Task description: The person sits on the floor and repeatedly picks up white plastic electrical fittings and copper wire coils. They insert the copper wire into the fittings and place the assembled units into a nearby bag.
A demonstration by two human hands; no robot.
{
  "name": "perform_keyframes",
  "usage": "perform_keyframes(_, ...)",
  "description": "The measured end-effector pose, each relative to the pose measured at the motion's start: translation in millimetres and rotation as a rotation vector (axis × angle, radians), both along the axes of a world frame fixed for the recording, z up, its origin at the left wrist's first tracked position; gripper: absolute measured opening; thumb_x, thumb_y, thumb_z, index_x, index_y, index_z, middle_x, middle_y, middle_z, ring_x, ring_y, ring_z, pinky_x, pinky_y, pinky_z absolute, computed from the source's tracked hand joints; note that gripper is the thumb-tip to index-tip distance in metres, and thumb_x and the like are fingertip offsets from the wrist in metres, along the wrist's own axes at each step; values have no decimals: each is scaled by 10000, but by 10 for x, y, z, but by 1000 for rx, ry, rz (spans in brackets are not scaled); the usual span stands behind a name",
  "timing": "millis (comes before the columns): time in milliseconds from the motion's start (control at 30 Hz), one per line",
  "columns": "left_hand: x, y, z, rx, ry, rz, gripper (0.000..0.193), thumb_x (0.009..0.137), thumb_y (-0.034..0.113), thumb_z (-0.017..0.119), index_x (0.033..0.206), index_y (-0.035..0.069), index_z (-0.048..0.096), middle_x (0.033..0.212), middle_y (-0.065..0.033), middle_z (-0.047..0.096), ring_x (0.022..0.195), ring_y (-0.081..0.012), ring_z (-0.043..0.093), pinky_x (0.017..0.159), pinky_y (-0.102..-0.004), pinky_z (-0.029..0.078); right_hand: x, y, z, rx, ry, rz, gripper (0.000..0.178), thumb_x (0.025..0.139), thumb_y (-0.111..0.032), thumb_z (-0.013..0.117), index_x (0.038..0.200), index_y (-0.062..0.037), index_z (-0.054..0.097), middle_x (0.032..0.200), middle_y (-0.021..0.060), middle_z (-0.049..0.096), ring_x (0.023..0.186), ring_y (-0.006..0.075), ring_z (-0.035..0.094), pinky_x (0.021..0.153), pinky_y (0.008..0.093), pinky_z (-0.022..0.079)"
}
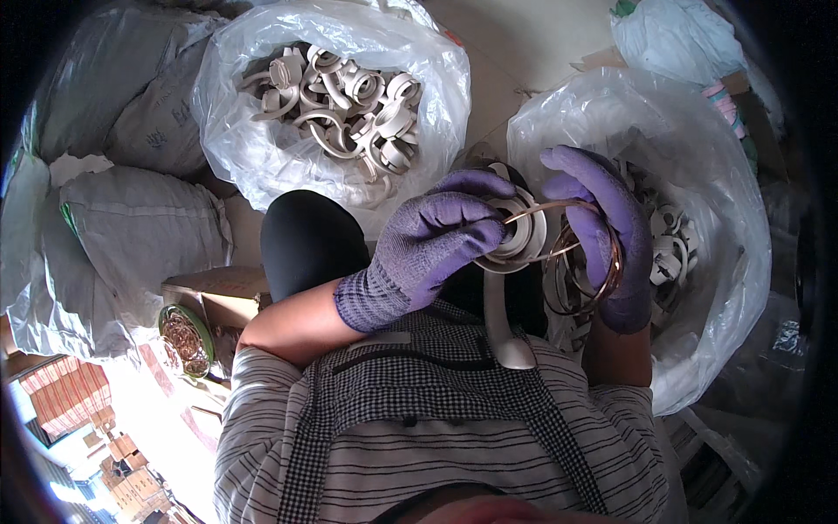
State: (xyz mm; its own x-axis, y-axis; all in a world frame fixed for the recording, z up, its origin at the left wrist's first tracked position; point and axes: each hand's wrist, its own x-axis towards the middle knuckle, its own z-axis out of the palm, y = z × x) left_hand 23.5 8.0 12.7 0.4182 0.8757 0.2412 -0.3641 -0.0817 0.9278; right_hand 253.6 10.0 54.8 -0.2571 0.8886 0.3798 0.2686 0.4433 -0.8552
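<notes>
My left hand (423, 240), in a purple work glove, pinches the edge of a thin copper-coloured metal ring (552, 204). Its fingers also lie against a pale plastic part (526, 237), which has a round, stepped head and a curved handle (500, 323) pointing down toward my apron. From the other side, my right hand (615, 227), gloved too, is curled with several copper-coloured rings (572, 293) looped about its fingers. The ring in my left fingertips reaches across the round head to the right hand. How the plastic part is supported is partly hidden.
A clear plastic bag (218, 113) of pale curved plastic parts (349, 105) stands ahead. Another bag (733, 262) with similar parts is at my right. On the left sit grey sacks (144, 227), a cardboard box (218, 284) and a green-rimmed round container (202, 327) of copper-coloured rings.
</notes>
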Motion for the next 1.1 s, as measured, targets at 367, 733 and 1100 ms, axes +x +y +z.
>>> perform_keyframes(367, -66, -42, -84, -158, -247, -5, 270, 981, 211, 661, 1067, -45, 678, 1329, -195, 555, 1160, -222, 600, 1049, -378, 470, 530, 8, -264, -483, 1233, 543, 331, 1062, -315, 497, 1314, -124, 596, 855, 26, 509, 577, 102, 433, 466, 240, 359)
perform_keyframes(733, -138, -80, -37, -250, -268, 22, 214, 979, 122, 611, 1056, -56, 700, 1338, -190, 567, 1232, -246, 564, 1082, -389, 429, -80, -405, -86, -423, 344, -193, 250, 913, -30, 634, 1157, -22, 682, 845, 105, 720, 595, 85, 555, 533, 206, 424)
perform_keyframes(1100, -113, -177, 337, -53, 214, 179, 400, 868, 122, 776, 1218, -14, 639, 1100, -104, 648, 995, -163, 646, 915, -285, 513, -293, -369, 236, -577, 286, -252, 238, 973, -128, 622, 1157, -1, 702, 707, 37, 634, 572, 88, 547, 526, 225, 428)
